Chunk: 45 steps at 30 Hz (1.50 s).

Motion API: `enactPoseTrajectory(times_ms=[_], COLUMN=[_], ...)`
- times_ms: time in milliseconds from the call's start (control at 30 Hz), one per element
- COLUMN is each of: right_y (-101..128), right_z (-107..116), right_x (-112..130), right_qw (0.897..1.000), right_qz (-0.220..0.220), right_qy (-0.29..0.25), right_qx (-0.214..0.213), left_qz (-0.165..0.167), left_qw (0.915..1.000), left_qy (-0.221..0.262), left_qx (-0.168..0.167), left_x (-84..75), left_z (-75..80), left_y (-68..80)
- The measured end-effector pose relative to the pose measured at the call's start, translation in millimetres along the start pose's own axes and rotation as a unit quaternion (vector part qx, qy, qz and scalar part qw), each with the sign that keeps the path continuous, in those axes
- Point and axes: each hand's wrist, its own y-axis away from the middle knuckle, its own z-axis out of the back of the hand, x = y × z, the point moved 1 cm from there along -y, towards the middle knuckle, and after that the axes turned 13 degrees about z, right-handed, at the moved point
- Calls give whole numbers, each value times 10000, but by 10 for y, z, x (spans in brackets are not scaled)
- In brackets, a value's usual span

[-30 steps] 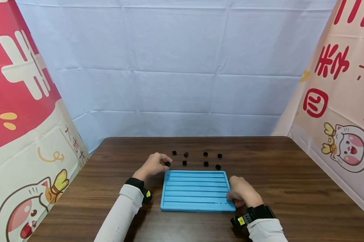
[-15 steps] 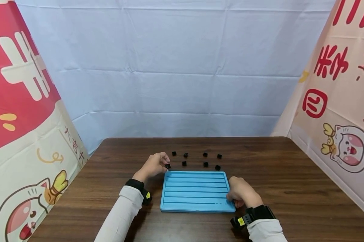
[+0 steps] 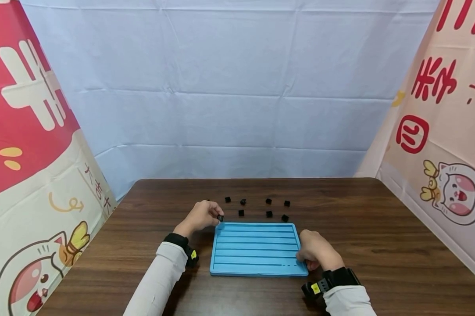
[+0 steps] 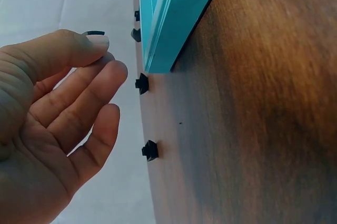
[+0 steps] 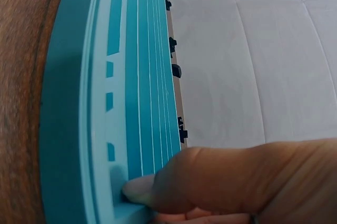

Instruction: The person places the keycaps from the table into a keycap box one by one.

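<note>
My left hand pinches a small black block between thumb and fingertips, just above the far left corner of a blue ridged tray. Only a dark sliver of that block shows past the thumb in the left wrist view; its other fingers are loosely bent. At the tray's near right side, my right hand grips the rim. Its thumb lies on the tray's top, while the fingers below are mostly hidden. Parallel grooves run along the tray, with a few short slots near the right hand.
Several more black blocks stand in two loose rows behind the tray, among them one block near the middle and another at the right. One block has a narrow raised top. All rest on a brown wooden table before a pale cloth backdrop.
The pinched block has turned in my left fingers and shifted slightly toward the tray's corner. My right hand and the tray stay in place.
</note>
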Motion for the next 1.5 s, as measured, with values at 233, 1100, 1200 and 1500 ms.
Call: enactPoseTrajectory(times_ms=[233,1100,1200,1500], right_y=[-1,14,9,0], right_z=[6,25,26,23], right_x=[-10,-7,-16,-19], right_qw=[10000,9998,9997,9996], right_qz=[48,4,3,-36], right_qy=[-37,-48,-80,-133], right_qx=[41,218,230,235], left_qz=[136,183,188,63], left_qw=[9999,9989,9979,9972], left_qy=[61,-425,-575,-628], left_qx=[-24,108,243,401], left_x=[19,34,47,32], left_z=[0,-114,-119,-101], left_y=[0,11,26,71])
